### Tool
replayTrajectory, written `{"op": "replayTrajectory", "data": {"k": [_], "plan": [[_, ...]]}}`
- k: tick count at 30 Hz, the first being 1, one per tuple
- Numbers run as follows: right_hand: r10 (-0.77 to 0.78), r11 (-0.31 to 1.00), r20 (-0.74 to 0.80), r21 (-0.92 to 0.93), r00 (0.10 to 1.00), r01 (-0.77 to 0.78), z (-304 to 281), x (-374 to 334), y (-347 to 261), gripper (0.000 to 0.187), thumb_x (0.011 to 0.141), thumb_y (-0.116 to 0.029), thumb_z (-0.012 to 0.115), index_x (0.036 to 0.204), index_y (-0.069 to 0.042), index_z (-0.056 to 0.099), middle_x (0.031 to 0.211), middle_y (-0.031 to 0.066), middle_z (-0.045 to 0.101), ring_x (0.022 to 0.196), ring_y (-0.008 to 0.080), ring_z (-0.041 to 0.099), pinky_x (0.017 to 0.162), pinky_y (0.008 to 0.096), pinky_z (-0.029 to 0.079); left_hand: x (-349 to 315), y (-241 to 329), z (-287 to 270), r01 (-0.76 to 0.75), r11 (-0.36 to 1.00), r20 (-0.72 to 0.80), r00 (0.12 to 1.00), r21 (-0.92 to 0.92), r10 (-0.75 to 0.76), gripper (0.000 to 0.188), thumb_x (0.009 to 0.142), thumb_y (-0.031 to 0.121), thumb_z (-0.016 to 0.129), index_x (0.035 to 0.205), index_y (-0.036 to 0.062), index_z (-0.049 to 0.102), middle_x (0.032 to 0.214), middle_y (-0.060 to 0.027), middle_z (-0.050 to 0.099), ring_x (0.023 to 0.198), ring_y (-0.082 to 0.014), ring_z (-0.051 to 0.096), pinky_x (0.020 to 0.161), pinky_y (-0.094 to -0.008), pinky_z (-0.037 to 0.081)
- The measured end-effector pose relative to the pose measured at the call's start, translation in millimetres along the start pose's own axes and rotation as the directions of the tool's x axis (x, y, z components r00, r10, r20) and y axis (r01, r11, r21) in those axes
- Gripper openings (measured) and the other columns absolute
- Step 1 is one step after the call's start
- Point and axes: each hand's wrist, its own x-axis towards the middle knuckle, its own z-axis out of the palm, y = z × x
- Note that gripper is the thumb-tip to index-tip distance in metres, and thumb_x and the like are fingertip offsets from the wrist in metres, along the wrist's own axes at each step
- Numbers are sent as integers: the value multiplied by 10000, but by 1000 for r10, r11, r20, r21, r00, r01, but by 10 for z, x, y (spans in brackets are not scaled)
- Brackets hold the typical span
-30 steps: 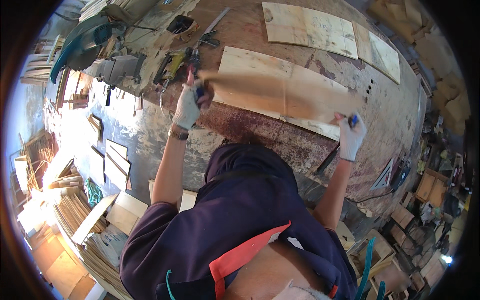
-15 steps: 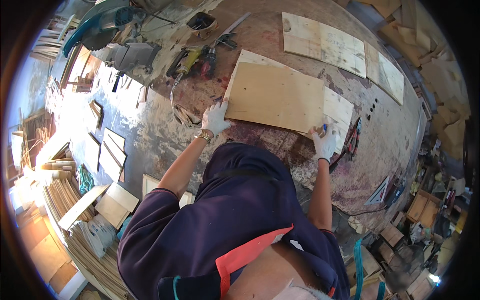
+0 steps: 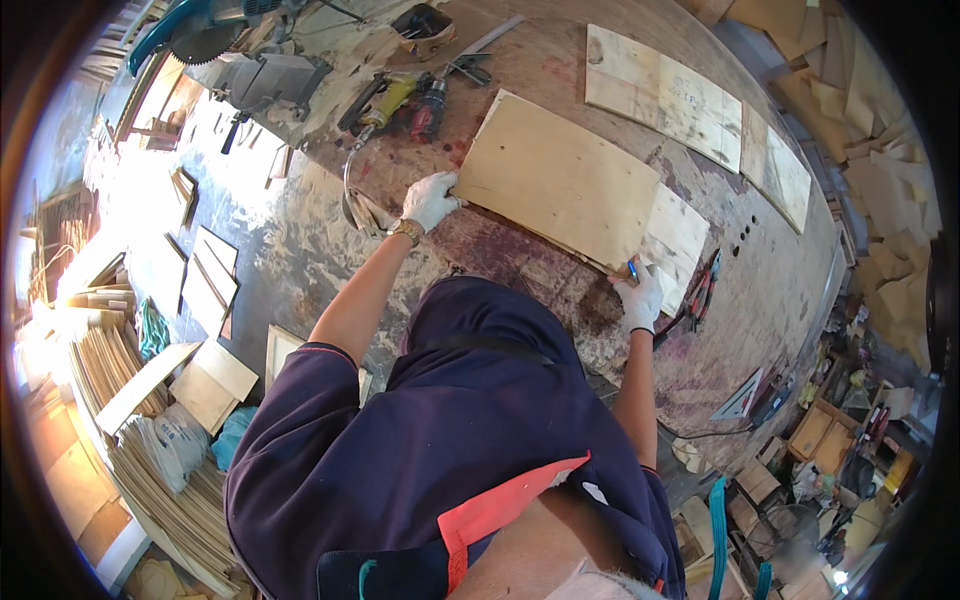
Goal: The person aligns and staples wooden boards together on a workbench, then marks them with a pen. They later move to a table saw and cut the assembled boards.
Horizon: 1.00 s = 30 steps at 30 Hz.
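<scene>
A tan plywood panel [image 3: 560,175] lies on top of a paler plywood board [image 3: 678,235], whose right end sticks out from under it. My left hand [image 3: 431,200], in a white glove, grips the panel's near left corner, its fingertips partly hidden at the edge. At the near right corner, my gloved right hand [image 3: 640,294] is closed round a blue pen [image 3: 632,268] and touches the panel's edge. Red-handled pliers [image 3: 704,290] lie on the worktable just right of that hand.
Two more plywood boards [image 3: 662,95] lie at the far right. Power tools [image 3: 400,105] and an open container [image 3: 424,30] sit at the far left of the worktable [image 3: 760,310], near a mitre saw [image 3: 205,40]. A set square [image 3: 738,396] lies at right; stacked wood strips [image 3: 110,370] stand at left.
The tan panel has shifted up and left over the pale board, so its far left edges now nearly line up. Both hands stay at its near corners. The whole view has tilted slightly.
</scene>
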Motion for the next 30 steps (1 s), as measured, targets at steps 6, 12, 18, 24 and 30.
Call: {"op": "replayTrajectory", "data": {"k": [6,12,18,24,30], "plan": [[-116,979,-80,-177,990,100,-30,-134,-156,530,706,-156,882,1175,0,690,1054,151,630,881,323,650,771,393,530,-20,-19,-69,-146,975,-81,984,167,162,353,767,343,769,985,85,665,975,-94,655,990,-326,638,842,-450,511],[-194,979,-171,-90,966,181,-526,-367,-459,247,772,-89,806,1001,-36,731,889,118,614,774,297,641,678,398,508,-164,127,-753,-439,859,-419,751,262,511,468,520,250,870,923,72,714,937,-105,668,900,-337,656,791,-437,535],[-120,975,-508,102,853,198,-1256,31,-872,274,815,-168,823,849,-2,607,747,64,542,690,161,524,645,306,429,326,616,-1189,-338,934,-602,772,-119,203,243,779,142,812,922,8,669,893,-106,634,740,-267,617,667,-329,515],[20,957,-366,276,930,88,-943,897,-736,383,834,-308,805,987,13,664,804,121,615,722,214,574,690,343,462,1045,817,-932,-114,989,-448,882,92,144,510,870,405,746,1126,-20,632,1113,-174,690,968,-340,677,818,-413,537],[-122,987,-229,-126,966,95,-371,380,-314,647,748,-450,821,1174,1,638,1052,214,649,980,399,636,813,501,502,476,316,-527,-50,992,155,987,115,32,748,787,582,744,1290,52,587,1214,-173,654,1151,-360,625,947,-469,510]]}}
